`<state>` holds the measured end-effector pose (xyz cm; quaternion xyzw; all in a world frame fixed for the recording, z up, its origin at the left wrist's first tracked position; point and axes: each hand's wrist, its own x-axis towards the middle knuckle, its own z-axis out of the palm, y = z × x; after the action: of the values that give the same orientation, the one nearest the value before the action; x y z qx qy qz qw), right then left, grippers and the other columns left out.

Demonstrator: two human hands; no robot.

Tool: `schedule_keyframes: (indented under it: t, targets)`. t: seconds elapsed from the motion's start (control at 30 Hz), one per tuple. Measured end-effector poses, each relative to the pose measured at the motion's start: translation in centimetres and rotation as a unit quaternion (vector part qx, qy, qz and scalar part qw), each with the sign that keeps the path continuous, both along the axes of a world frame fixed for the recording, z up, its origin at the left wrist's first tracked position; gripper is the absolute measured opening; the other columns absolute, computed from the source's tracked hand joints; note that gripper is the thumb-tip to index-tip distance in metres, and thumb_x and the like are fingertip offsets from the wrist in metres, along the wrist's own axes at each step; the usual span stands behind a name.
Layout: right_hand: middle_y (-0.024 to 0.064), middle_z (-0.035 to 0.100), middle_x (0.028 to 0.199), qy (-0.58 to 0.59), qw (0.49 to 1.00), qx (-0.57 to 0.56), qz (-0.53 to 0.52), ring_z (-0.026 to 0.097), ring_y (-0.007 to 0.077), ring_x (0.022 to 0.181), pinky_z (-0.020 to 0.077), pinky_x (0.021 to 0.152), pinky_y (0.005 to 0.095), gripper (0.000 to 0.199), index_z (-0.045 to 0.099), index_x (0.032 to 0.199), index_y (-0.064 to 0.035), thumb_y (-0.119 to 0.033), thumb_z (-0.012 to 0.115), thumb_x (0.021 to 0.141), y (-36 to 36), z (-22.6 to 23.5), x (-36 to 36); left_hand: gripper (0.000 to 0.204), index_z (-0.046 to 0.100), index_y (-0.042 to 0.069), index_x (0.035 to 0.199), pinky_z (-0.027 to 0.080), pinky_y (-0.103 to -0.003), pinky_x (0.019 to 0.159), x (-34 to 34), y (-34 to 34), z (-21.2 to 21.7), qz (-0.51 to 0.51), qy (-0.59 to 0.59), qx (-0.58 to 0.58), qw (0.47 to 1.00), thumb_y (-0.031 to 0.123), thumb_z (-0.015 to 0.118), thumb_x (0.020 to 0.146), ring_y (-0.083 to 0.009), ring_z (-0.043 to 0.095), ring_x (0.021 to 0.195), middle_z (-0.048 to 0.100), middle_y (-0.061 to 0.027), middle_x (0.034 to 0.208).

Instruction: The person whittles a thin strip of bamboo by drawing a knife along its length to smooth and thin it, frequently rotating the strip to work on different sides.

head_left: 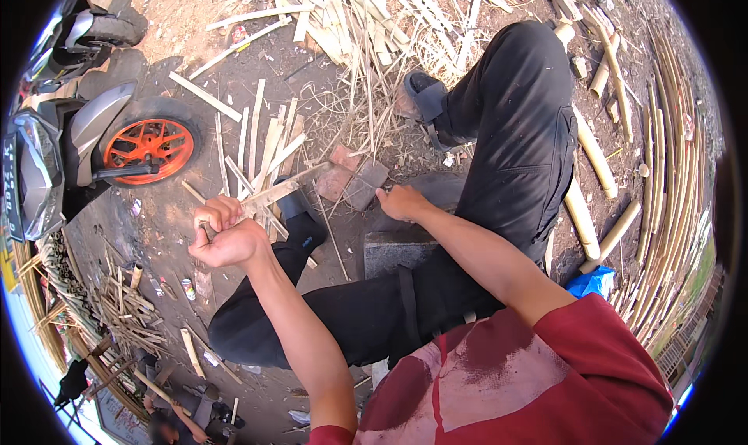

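Observation:
My left hand (226, 233) is raised at the left, palm partly up, its fingers curled around the near end of a flat, pale bamboo strip (269, 198). The strip points away to the right, toward the reddish bricks (335, 182) on the ground. Over by the bricks, my right hand (402, 203) is closed with its thumb pressed forward. Whatever it grips, if anything, is too small or hidden to name. A grey stone block (396, 254) lies between my legs, just below the right hand.
Split bamboo strips (269, 145) and a heap of shavings (382, 63) spread ahead. A motorcycle with an orange wheel (149, 147) stands left. Bamboo poles (596, 157) and long strips (662, 157) lie right, near a blue plastic bag (590, 281). Another person (183, 414) sits lower left.

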<state>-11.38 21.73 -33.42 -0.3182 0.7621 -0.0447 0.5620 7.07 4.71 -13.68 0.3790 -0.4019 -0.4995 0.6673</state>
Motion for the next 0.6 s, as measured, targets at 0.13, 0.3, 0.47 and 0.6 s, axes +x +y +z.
schedule_keyframes:
  t: [0.13, 0.3, 0.47, 0.6]
  targets:
    - [0.0329, 0.070, 0.091, -0.103, 0.994, 0.013, 0.026, 0.069, 0.0482, 0.095, 0.0518, 0.092, 0.0529, 0.081, 0.069, 0.086, 0.0133, -0.058, 0.034, 0.104, -3.4, 7.6, -0.5, 0.032, 0.032, 0.011, 0.062, 0.025, -0.031, 0.050, 1.4, -0.2, -0.1, 0.012, 0.001, 0.001, 1.000, 0.033, 0.038, 0.084, -0.0157, 0.029, 0.053, 0.030, -0.0033, 0.056]
    - [0.0279, 0.061, 0.066, -0.123, 0.974, -0.192, -0.006, 0.065, 0.0444, 0.070, 0.0481, 0.073, 0.0538, 0.082, 0.057, 0.063, 0.0058, -0.062, 0.037, 0.104, -3.7, 8.8, 1.4, 0.029, 0.036, 0.009, 0.065, 0.039, -0.033, 0.053, 0.1, 0.8, 0.9, 0.050, 0.035, 0.001, 0.998, 0.031, 0.043, 0.083, -0.0191, 0.038, 0.055, 0.037, -0.0069, 0.061]
    - [0.0274, 0.057, 0.063, -0.207, 0.953, -0.223, -0.021, 0.059, 0.0446, 0.065, 0.0449, 0.069, 0.0539, 0.077, 0.057, 0.068, 0.0052, -0.060, 0.039, 0.105, -4.8, 13.2, 3.9, 0.034, 0.035, 0.010, 0.066, 0.037, -0.032, 0.052, 0.8, 2.3, -0.7, 0.038, -0.028, -0.065, 0.997, 0.034, 0.043, 0.089, -0.0193, 0.038, 0.054, 0.036, -0.0067, 0.060]
    - [0.0261, 0.057, 0.062, -0.214, 0.943, -0.249, -0.053, 0.057, 0.0422, 0.062, 0.0448, 0.066, 0.0523, 0.073, 0.058, 0.072, 0.0055, -0.056, 0.038, 0.106, -4.8, 13.4, 5.9, 0.039, 0.031, 0.013, 0.063, 0.030, -0.029, 0.049, -1.5, 2.8, -0.2, 0.127, -0.093, -0.045, 0.987, 0.035, 0.041, 0.094, -0.0158, 0.033, 0.050, 0.032, -0.0039, 0.057]
